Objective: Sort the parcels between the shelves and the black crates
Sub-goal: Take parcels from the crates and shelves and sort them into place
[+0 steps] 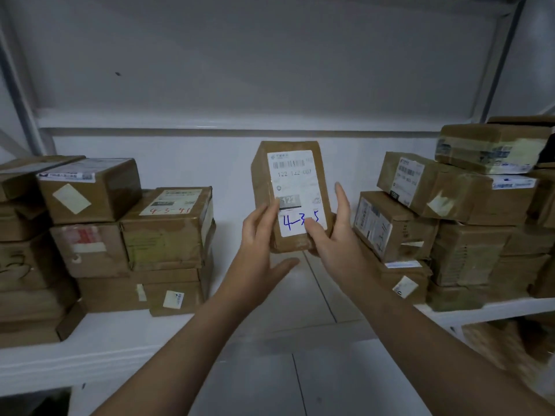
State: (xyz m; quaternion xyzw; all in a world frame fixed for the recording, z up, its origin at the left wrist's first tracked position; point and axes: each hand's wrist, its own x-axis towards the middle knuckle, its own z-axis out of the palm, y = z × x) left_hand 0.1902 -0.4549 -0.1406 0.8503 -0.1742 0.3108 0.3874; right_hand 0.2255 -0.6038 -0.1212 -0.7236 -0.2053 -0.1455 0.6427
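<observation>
A small brown cardboard parcel (289,187) with a white shipping label and blue handwriting is held upright over the white shelf (126,334), in the gap between two stacks. My left hand (262,238) grips its lower left side, thumb on the label. My right hand (333,235) holds its lower right side, thumb over the handwriting. Stacked brown parcels (168,232) stand to the left and more parcels (426,217) to the right. No black crate is in view.
An upper shelf board (240,55) hangs overhead. White metal uprights (21,94) frame both sides. The shelf's front edge (75,370) runs low left. A lower level with brown items (510,340) shows at the bottom right.
</observation>
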